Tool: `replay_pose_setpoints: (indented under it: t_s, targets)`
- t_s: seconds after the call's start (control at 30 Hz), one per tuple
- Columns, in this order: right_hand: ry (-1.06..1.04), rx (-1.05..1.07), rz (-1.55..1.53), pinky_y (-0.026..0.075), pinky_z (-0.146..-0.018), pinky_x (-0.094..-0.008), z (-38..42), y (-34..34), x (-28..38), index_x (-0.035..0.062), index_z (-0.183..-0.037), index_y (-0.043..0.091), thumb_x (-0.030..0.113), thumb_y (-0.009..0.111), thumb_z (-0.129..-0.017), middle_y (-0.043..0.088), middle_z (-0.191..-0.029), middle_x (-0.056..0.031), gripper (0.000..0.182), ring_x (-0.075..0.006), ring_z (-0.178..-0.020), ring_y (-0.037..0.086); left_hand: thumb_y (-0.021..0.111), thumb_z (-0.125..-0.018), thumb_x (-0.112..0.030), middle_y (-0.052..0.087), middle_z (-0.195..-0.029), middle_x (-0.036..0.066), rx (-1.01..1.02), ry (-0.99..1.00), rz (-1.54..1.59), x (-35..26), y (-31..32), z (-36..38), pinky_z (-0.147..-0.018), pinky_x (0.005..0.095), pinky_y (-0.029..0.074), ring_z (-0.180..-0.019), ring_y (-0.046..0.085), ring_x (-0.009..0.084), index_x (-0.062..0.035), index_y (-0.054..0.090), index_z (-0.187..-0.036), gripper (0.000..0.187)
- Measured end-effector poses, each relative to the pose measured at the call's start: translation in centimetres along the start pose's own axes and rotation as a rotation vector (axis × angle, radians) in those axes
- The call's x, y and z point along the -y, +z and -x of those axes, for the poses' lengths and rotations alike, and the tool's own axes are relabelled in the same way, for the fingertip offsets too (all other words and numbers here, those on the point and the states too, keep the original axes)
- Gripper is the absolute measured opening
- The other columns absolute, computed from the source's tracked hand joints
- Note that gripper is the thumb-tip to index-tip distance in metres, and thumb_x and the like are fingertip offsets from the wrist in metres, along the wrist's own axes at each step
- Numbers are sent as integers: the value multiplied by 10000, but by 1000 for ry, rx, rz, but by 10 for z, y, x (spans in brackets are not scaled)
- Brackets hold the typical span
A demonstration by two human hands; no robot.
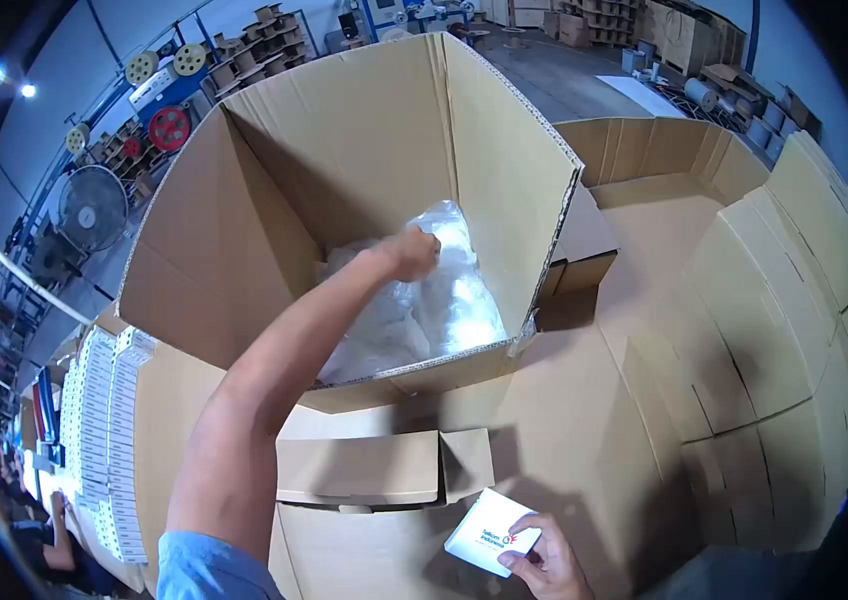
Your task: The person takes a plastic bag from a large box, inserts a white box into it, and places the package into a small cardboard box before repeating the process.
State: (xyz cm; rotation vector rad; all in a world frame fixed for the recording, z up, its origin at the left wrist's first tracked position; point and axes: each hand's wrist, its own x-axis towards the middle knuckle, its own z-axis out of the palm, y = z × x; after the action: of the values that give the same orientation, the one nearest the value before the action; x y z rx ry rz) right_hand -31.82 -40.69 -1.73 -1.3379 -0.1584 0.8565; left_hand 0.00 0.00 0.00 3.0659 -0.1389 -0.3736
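Note:
My left hand (pixel 412 252) reaches into a large open cardboard box (pixel 344 110), its fingers curled closed at the clear plastic bag (pixel 464 295). The plastic is crumpled and shiny and rises beside the hand; the fingertips are partly hidden. Low in front, my right hand (pixel 549 562) grips a small white box (pixel 489 530) by its right side, thumb and fingers on it. Dark print and a red and black logo show on its upper face. A low brown carton (pixel 359 465) with a flap lies between the large box and the white box.
Stacked white boxes (pixel 109 440) stand at the left. Flattened or open cardboard (pixel 764 300) rises on the right, and another open carton (pixel 664 150) lies behind. A fan (pixel 92 208) and spools stand at the back left. Another person's arm (pixel 62 540) shows at the lower left.

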Motion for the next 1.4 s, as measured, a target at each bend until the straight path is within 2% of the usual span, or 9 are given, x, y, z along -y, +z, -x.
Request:
replay_pose_setpoints:
  t_s: [0.2,0.33,0.57,0.7,0.8,0.9,0.97,1.17,1.4]
  targets:
    - [-139,-179,249,489,-864,-264,6,-11,-1,19,-1199,624,38,585,-1001,628,-1117,-67,202,-155,-1026,601,716,-896,-188,740,-976,223,-425,-122,391,-6,-67,28,-853,432,545,-956,714,358,17,733,-1050,257]
    - [-317,-232,25,439,-876,-282,7,-5,-7,-44,-1049,674,35,638,-945,600,-1081,-61,135,-127,-980,560,708,-955,-210,710,-838,60,-593,-48,790,-21,-107,82,-698,291,501,-776,631,122,19,731,-1038,245]
    - [-846,-253,203,438,-1003,-353,14,39,85,-58,-1179,667,124,735,-862,529,-1198,-133,371,-255,-1155,553,715,-975,-254,557,-742,-78,-689,71,1186,-89,-108,280,-546,213,303,-646,426,4,-34,708,-965,220]
    - [-1026,-313,551,447,-1019,-394,10,71,137,6,-1219,676,205,850,-781,533,-1269,-170,512,-302,-1172,569,777,-909,-203,670,-777,-21,-529,37,1122,-97,-69,378,-584,210,416,-692,557,17,-1,750,-941,206]
    - [-1023,-75,699,485,-1008,-404,-11,101,152,31,-1233,688,283,933,-690,539,-1247,-167,647,-313,-1161,582,843,-842,-193,681,-724,-17,-328,49,1093,-94,-53,421,-569,234,422,-643,536,27,2,770,-916,221]
    - [-645,207,783,502,-979,-402,-24,138,148,43,-1150,734,262,925,-700,552,-1230,-171,535,-318,-1149,593,886,-793,-223,637,-683,-24,-262,86,1122,-89,-27,444,-550,248,397,-629,510,35,-4,764,-891,269]
    - [-806,292,811,511,-883,-327,-47,142,105,29,-1076,748,209,872,-780,572,-1127,-160,368,-253,-1050,607,899,-776,-229,626,-686,-31,-315,112,1155,-77,-16,452,-565,240,400,-644,511,40,-8,761,-867,276]
    - [-611,-96,238,473,-841,-265,-27,169,17,-73,-950,689,121,755,-926,566,-1110,-99,207,-148,-977,577,688,-963,-357,664,-1184,194,-869,110,1909,-82,77,504,-968,358,546,-1068,677,270,89,437,-1412,681]
    - [-538,-259,37,458,-858,-252,-10,194,-40,-74,-886,656,99,710,-966,539,-1081,-64,198,-132,-987,560,741,-921,-59,701,-1015,39,-829,-380,1952,-151,126,495,-817,226,503,-914,628,74,21,666,-1153,257]
